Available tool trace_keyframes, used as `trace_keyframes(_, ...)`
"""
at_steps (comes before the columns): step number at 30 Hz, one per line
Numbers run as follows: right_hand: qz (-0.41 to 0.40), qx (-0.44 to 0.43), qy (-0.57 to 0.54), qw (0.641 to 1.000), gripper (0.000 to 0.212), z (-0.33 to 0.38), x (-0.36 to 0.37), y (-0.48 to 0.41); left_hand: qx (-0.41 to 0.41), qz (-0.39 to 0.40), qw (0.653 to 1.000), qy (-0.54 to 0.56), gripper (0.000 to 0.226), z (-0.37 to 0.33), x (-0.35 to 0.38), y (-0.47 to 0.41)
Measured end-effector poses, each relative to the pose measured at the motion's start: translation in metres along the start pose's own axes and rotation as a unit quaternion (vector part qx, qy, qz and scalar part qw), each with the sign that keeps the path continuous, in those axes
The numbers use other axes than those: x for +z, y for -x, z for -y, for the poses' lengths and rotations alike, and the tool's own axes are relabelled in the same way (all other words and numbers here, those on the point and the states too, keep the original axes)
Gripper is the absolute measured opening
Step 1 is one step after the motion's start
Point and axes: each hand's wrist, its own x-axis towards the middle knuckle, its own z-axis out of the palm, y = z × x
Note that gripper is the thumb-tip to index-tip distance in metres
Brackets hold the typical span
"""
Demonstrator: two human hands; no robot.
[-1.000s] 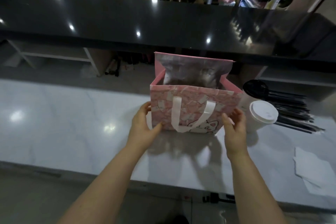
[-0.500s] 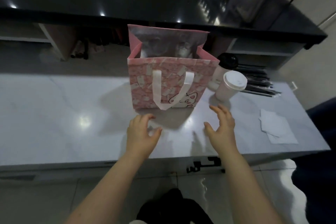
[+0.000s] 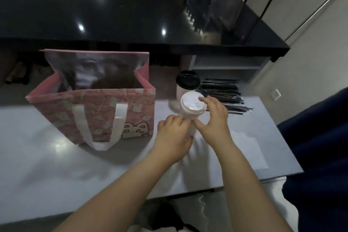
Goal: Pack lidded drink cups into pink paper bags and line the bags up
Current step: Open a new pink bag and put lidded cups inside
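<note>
White-lidded cup [image 3: 192, 106] stands upright near the bench's [image 3: 37, 156] right end, between both hands. Left hand [image 3: 173, 137] curls its fingers round the lower body from the left. Right hand [image 3: 214, 120] wraps it from the right, forefinger on the lid rim, thumb on the wall. Pink bag [image 3: 94, 111] stands open just to the left; black-lidded cup [image 3: 187, 83] is just behind.

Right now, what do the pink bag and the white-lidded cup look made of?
The pink bag: paper, judging by its crisp folds, with a shiny foil-like lining. The white-lidded cup: probably a paper body under a moulded plastic lid; blur leaves it open.
</note>
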Motion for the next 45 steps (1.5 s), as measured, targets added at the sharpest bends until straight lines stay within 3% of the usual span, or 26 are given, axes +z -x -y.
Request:
trace_keyframes(3,0.044,0.015,-0.008,0.999,0.066,-0.008,-0.013,-0.043,-0.019,0.002,0.997,-0.072,0.05,-0.004,-0.01,-0.04)
trace_keyframes(6,0.145,0.014,0.054,0.988,0.075,-0.013,-0.018,-0.072,-0.061,-0.026,0.991,-0.114,0.049,-0.002,-0.026,-0.065)
trace_keyframes(9,0.198,-0.03,0.109,0.974,0.084,-0.012,-0.009,-0.087,-0.123,-0.033,0.981,-0.146,0.047,-0.002,-0.034,-0.079)
trace_keyframes(15,0.211,-0.128,0.157,0.956,0.083,-0.006,0.012,-0.088,-0.191,-0.024,0.969,-0.155,0.048,-0.001,-0.04,-0.094)
trace_keyframes(21,0.256,-0.155,0.151,0.942,0.073,-0.007,0.002,-0.083,-0.189,-0.043,0.969,-0.153,0.049,-0.009,-0.05,-0.106)
trace_keyframes(26,0.239,-0.111,0.063,0.963,0.071,-0.011,-0.059,-0.103,-0.14,-0.096,0.976,-0.137,0.048,-0.024,-0.069,-0.127)
trace_keyframes(30,0.175,-0.103,0.069,0.977,0.063,-0.003,-0.108,-0.127,-0.116,-0.117,0.98,-0.114,0.043,-0.041,-0.092,-0.147)
trace_keyframes(37,0.054,-0.265,0.161,0.949,0.071,0.068,-0.122,-0.139,-0.095,-0.19,0.972,-0.098,0.042,-0.03,-0.164,-0.144)
trace_keyframes(40,0.06,-0.314,0.201,0.926,0.073,0.093,-0.097,-0.126,-0.114,-0.218,0.965,-0.087,0.039,-0.007,-0.183,-0.116)
trace_keyframes(45,0.037,-0.341,0.144,0.928,0.067,0.127,-0.071,-0.113,-0.13,-0.252,0.956,-0.077,0.038,0.041,-0.21,-0.058)
